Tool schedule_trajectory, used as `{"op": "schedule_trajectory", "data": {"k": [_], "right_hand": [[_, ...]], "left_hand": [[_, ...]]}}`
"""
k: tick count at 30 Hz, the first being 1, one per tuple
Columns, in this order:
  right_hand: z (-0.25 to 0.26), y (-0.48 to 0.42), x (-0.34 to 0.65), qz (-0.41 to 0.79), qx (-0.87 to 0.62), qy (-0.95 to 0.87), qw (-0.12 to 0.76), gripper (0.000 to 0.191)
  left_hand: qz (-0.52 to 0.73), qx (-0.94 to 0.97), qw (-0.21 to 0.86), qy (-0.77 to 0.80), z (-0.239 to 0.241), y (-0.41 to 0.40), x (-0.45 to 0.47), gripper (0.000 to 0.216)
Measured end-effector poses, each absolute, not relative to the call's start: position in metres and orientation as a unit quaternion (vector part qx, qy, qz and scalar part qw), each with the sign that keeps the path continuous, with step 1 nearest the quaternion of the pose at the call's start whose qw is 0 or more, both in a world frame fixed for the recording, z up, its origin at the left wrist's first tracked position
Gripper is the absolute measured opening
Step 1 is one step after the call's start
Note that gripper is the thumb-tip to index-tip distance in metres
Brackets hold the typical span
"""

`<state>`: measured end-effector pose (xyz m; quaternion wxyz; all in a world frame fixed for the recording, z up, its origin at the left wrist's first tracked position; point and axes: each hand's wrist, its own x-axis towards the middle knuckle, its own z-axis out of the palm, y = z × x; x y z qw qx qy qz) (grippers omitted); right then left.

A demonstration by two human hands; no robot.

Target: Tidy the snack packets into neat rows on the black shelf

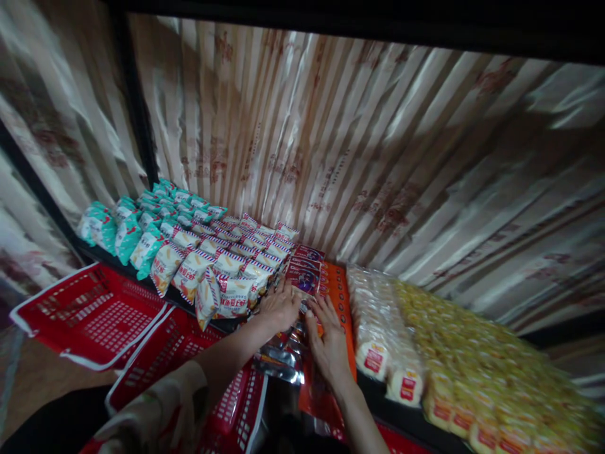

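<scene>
The dark red packets (306, 270) stand in a short row on the shelf (373, 386), between the striped snack bags (227, 277) on their left and the orange packs (339, 287) just beside them on the right. Your left hand (280, 307) lies flat against the near end of that row, fingers spread and pressed to the front packet — open, gripping nothing. Your right hand (328, 340) rests palm down beside it, fingers stretched toward the same packets and over the orange packs; it too is spread, closed on nothing. Under both hands a silvery foil bag (282, 360) hangs over the shelf's front edge.

Further left sit teal bags (123, 230). To the right come pale wrapped cakes (378, 328), then yellow packets (472, 359) — blurred. Below the shelf, two red baskets (89, 315) stand side by side. A striped curtain (359, 145) hangs behind everything.
</scene>
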<state>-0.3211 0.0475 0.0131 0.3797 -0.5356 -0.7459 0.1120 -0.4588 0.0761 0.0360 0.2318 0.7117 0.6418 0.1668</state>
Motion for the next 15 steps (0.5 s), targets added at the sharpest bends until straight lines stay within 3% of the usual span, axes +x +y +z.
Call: {"op": "schedule_trajectory", "data": {"k": [15], "right_hand": [[0.006, 0.043, -0.337, 0.122, -0.587, -0.714, 0.361, 0.051]], "left_hand": [[0.205, 0.695, 0.248, 0.643, 0.031, 0.075, -0.473, 0.053]]}}
